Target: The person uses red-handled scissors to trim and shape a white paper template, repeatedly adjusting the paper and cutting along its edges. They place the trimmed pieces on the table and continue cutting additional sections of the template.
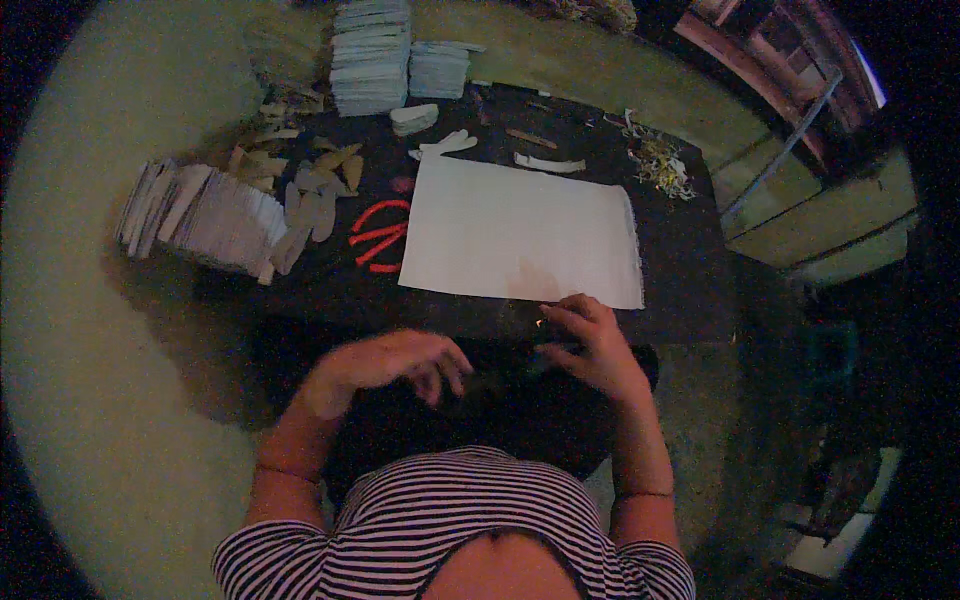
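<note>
A large white sheet (520, 230) lies on the dark table (690, 290) in front of me, its right edge slightly frayed. My right hand (595, 345) is just off the sheet's near right edge, thumb and bent fingers apart. A tiny bright speck (541, 322) shows by its fingertips, too small to name. Over my lap, short of the table's near edge, my left hand (405, 362) hangs with loosely curled fingers, slightly blurred. Nothing shows in it. Left of the sheet lie curved red strips (380, 236), partly against its edge.
Tall stacks of pale cut pieces (372, 60) stand at the back left, with a leaning row of them (205, 215) at the left. Loose tan pieces (320, 195) lie between. A heap of yellowish shreds (662, 168) sits far right. White curved strips (548, 163) lie behind the sheet.
</note>
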The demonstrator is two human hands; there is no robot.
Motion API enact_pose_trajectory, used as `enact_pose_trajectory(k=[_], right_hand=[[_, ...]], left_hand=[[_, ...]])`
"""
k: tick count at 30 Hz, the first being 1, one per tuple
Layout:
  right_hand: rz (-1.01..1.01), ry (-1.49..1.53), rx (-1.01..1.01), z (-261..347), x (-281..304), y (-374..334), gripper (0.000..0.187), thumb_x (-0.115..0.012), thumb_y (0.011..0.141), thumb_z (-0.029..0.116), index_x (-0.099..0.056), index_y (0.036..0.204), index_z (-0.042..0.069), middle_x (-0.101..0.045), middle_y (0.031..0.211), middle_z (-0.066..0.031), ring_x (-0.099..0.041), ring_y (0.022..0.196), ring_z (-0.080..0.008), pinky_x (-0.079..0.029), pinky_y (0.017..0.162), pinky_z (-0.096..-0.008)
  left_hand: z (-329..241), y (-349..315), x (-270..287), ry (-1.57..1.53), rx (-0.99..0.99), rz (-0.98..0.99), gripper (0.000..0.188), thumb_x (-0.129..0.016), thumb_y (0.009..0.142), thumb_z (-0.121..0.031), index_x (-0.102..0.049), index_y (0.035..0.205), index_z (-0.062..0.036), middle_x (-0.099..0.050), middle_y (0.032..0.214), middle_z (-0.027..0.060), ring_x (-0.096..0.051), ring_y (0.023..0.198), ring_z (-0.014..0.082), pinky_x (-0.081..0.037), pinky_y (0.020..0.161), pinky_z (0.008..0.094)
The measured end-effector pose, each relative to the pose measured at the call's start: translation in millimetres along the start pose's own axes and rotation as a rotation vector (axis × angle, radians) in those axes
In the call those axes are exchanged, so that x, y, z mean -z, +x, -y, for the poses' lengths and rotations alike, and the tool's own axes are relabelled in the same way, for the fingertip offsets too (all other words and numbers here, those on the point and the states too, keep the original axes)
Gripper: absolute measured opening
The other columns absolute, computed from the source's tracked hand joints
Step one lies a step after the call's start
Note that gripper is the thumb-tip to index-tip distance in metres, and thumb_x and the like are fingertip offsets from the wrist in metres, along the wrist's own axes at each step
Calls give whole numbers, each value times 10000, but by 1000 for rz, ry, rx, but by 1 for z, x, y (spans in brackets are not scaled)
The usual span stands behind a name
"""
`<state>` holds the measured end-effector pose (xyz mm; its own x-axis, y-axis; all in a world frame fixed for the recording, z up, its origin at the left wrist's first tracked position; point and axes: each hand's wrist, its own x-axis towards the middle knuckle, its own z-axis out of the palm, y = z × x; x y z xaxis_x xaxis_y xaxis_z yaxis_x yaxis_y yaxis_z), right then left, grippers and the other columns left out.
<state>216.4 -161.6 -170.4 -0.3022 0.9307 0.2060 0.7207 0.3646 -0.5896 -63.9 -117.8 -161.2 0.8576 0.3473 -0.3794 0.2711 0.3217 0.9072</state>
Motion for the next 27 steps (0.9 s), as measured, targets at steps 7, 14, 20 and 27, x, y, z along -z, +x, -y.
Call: enact_pose_trajectory(k=[7,14,20,27], right_hand=[[-111,-266,82,25,-14,-26,326,-654,643,124,-591,963,109,-535,930,-55,-503,904,-230,-356,811,-371],[-103,-191,130,38,-15,-31,220,-642,644,78,-608,860,98,-566,828,-43,-539,826,-207,-390,759,-356],[-79,136,-229,41,42,1,163,-571,662,-53,-598,804,21,-595,792,-86,-577,737,-182,-452,662,-281],[-847,-125,-324,-69,108,68,324,-526,784,48,-492,1106,58,-500,1084,-166,-468,1036,-234,-340,891,-303]], left_hand=[[47,48,-66,-516,67,84,417,-314,885,-351,-432,1129,-35,-518,1072,133,-522,949,218,-408,795,321],[50,57,-89,-726,-51,-166,313,-360,835,-157,-443,1110,-33,-507,1090,99,-507,978,203,-393,820,315],[35,34,-79,-427,-140,-218,248,-410,826,-138,-487,1038,-35,-551,1001,84,-548,881,185,-430,748,301],[-14,-5,-25,767,-335,-1218,193,-564,747,-158,-562,895,-34,-600,758,152,-591,694,270,-454,625,331]])
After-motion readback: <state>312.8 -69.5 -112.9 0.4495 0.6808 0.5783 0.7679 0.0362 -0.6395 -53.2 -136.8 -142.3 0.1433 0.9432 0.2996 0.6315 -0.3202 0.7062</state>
